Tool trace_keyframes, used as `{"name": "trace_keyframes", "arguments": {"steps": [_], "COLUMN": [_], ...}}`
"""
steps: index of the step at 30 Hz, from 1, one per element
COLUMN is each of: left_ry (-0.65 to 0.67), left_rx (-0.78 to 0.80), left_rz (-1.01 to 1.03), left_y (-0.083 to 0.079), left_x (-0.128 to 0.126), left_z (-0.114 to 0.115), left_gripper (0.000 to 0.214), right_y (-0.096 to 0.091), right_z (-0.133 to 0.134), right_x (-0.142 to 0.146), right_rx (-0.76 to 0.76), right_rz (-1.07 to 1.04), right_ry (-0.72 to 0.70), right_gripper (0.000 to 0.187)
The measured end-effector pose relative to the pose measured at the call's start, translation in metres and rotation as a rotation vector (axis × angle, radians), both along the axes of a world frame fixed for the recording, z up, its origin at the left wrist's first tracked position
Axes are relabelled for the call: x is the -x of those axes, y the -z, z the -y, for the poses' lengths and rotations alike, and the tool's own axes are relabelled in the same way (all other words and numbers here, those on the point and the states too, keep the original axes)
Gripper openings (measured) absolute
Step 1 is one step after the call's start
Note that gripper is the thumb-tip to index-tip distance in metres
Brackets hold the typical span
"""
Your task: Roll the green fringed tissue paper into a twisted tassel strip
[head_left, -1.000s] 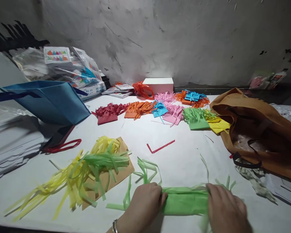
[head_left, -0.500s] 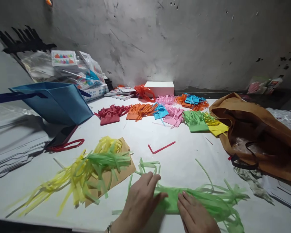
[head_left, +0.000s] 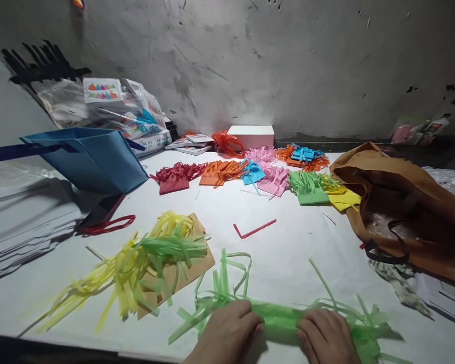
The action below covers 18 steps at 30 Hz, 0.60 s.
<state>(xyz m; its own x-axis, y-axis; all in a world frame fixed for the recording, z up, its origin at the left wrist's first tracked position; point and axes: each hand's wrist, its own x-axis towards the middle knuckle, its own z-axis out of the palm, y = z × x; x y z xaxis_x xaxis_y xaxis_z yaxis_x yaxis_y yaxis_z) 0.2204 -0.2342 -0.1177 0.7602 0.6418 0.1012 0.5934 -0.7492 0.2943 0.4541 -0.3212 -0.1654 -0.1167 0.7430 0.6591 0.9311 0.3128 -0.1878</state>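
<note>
A roll of green fringed tissue paper (head_left: 278, 318) lies along the near edge of the white table (head_left: 284, 253). My left hand (head_left: 227, 333) presses on its left part, fingers curled over it. On the right part rests my right hand (head_left: 326, 336), fingers bent down on the paper. Loose green strips fan out from both ends of the roll. Left of my hands, yellow and green strips (head_left: 136, 268) lie piled on a brown card (head_left: 189, 270).
A row of fringed paper bundles, red (head_left: 174, 177), orange (head_left: 220, 172), blue, pink, green (head_left: 307, 187) and yellow, crosses the table's far side. A blue bag (head_left: 87, 156) stands at left, a brown bag (head_left: 405, 207) lies at right. A bent red strip (head_left: 254, 230) lies mid-table. A white box (head_left: 250, 135) sits by the wall.
Both hands have slid back toward the near edge, rolling the green paper tighter. More green strips now stick out at the roll's left and right ends.
</note>
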Motion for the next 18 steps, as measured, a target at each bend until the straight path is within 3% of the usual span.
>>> {"name": "trace_keyframes", "arguments": {"steps": [4,7,9,11,15,17,18], "left_ry": [-0.216,-0.260,-0.249,-0.239,-0.257,-0.258,-0.222], "left_rx": [0.120,0.153,0.162,0.166,0.157,0.094,0.041], "left_rz": [-0.199,-0.296,-0.319,-0.325,-0.298,-0.182,-0.109], "left_y": [-0.018,-0.027,-0.030,-0.031,-0.028,-0.023,-0.020], "left_x": [-0.013,-0.025,-0.031,-0.033,-0.027,-0.020,-0.017], "left_z": [-0.010,-0.020,-0.024,-0.025,-0.022,-0.019,-0.016], "left_gripper": [0.027,0.027,0.026,0.025,0.019,0.009,0.023], "right_y": [-0.005,-0.013,-0.017,-0.020,-0.016,-0.013,-0.012], "right_z": [-0.006,-0.008,-0.009,-0.009,-0.010,-0.010,-0.011], "right_x": [0.012,0.015,0.016,0.020,0.031,0.035,0.035], "right_rx": [0.107,0.155,0.103,0.004,-0.079,-0.067,-0.064], "right_rz": [0.019,0.109,0.130,0.112,0.077,0.058,0.033], "right_ry": [0.170,0.300,0.364,0.312,-0.001,-0.034,-0.033], "right_gripper": [0.030,0.030,0.020,0.010,0.023,0.026,0.026]}}
